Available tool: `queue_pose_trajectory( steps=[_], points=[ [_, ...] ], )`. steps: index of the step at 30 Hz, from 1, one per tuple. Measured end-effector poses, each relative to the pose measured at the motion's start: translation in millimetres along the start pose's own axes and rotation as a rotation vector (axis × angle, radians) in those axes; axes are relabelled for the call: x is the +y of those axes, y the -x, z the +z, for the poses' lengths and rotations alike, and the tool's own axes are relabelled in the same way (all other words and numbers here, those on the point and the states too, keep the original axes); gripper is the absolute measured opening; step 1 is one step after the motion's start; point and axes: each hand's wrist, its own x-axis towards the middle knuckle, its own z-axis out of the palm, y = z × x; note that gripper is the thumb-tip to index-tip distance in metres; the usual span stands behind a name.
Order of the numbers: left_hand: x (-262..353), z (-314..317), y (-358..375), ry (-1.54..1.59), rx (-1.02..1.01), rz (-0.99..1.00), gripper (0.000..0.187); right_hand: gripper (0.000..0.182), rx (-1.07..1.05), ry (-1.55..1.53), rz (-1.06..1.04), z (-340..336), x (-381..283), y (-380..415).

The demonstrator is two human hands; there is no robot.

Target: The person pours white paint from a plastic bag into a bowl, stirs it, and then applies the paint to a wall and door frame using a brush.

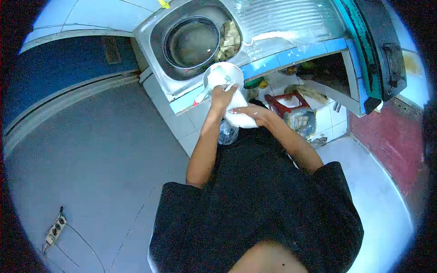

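Observation:
At the front edge of the sink, a white bowl (236, 73) holds some white stuff. My left hand (221, 96) is closed at the upper end of a soft white bag (241, 120), right by the bowl's near rim. Lower down, my right hand (253, 113) wraps around the bag's body from the right. The bag leans toward the bowl, and its mouth is partly hidden by my left fingers. A slim white utensil with a red tip (196, 102) sticks out beside the bowl on the left.
A round dark-rimmed pan (168, 44) sits in the metal sink (157, 59), beside a crumpled tan cloth (231, 42). The ridged drainboard (291, 16) extends right. Below are a red stool (283, 103) and a clear plastic container (227, 134). A power strip (55, 230) lies at lower left.

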Motion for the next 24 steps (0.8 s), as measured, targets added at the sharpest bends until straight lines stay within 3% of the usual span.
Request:
queue_pose_trajectory(
  steps=[5, 11, 14, 24],
  points=[
    [15.1, -0.9, 7.8, -0.068, 0.062, -0.002, 0.041, 0.037, 0.019, 0.015, -0.002, 1.8, 1.1, -2.9],
    [-20.2, 4.7, -14.9, 0.008, 0.074, 0.092, 0.04, 0.036, 0.033, 0.024, 0.004, 4.7, -4.2, 2.9],
    [6.8, 7.1, -1.7, -0.079, 0.135, 0.016, 0.037, 0.035, 0.074, 0.008, 0.007, 11.8, -9.4, 9.9],
    [-14.2, 8.7, -18.8, -0.111, 0.095, 0.098, 0.03, 0.034, 0.071, -0.016, 0.0, 9.2, -5.5, 5.0]
  ],
)
